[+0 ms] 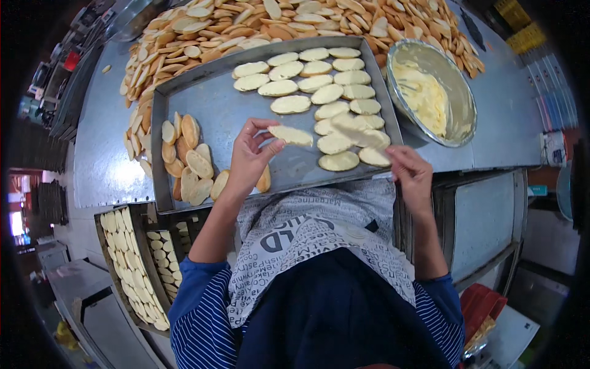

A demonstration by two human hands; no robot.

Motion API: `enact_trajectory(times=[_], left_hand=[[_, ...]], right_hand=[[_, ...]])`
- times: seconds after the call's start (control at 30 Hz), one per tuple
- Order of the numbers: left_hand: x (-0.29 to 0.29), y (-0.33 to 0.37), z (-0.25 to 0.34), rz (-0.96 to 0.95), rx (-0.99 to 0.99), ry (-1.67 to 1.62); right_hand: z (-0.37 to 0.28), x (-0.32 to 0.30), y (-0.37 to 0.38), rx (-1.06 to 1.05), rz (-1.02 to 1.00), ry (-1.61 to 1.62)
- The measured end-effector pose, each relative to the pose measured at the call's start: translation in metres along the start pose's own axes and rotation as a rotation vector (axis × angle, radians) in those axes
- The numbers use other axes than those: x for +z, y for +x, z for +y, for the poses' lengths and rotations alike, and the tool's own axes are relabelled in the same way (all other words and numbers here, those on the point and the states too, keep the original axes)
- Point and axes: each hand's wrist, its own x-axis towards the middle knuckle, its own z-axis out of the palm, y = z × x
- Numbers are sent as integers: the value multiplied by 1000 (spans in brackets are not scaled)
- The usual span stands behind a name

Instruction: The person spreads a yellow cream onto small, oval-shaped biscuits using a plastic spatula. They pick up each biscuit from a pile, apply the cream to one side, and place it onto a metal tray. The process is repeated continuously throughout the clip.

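Note:
My left hand (249, 154) pinches one end of an oval bread slice (291, 135) with a pale coated top, above the metal tray (209, 104). In my right hand (413, 175) is a spatula (359, 130), its blade blurred by motion and reaching left over the tray's right side. Rows of coated slices (291, 104) lie flat along the far and right parts of the tray. At its near left corner sit several plain bread slices (200, 163), piled loosely; my left forearm hides part of that group.
A steel bowl (471, 126) holding yellow cream (424, 92) stands right of the tray. Behind it spreads a large heap of bread slices (258, 24) on the metal table (98, 147). Below left, a rack holds trays of coated slices (132, 264). A red crate (482, 307) stands low at right.

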Motion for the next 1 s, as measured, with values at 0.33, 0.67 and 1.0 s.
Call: enact_trajectory(times=[0.33, 0.67, 1.0], left_hand=[[-3, -1, -31, -291, -505, 255], [29, 12, -53, -401, -528, 357], [29, 18, -37, -491, -463, 446]], right_hand=[[6, -39, -3, 0, 216, -18], [14, -40, 4, 30, 233, -20], [13, -47, 8, 50, 306, 16]])
